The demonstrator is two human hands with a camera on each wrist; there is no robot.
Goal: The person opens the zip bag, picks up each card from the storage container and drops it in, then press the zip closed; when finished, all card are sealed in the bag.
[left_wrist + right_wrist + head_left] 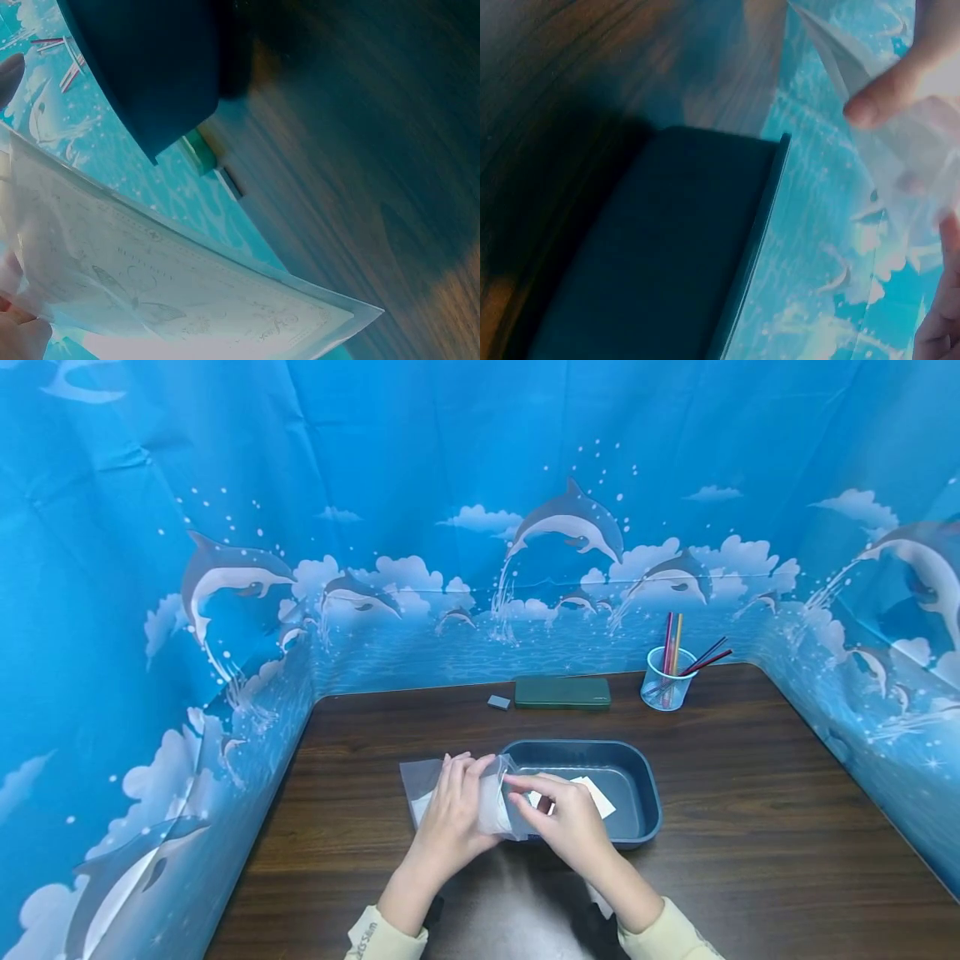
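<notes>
My left hand point(453, 806) grips a translucent plastic sleeve point(495, 802) above the left end of a dark blue tray point(648, 777). Inside the sleeve lies pale paper point(202, 300) printed with a butterfly and fine lettering. At the sleeve's right end, my right hand point(573, 822) pinches its thin edge between thumb and forefinger. In the right wrist view, the left thumb point(870, 111) presses on the crumpled plastic. Cream paper pieces point(597, 795) rest in the tray, partly hidden by the right hand.
A green case point(562, 693) and a small grey eraser-like block point(498, 702) lie along the back of the dark wooden table point(750, 827). To their right stands a light blue mesh cup point(666, 689) with several pencils. Dolphin-printed cloth point(420, 460) walls the table in.
</notes>
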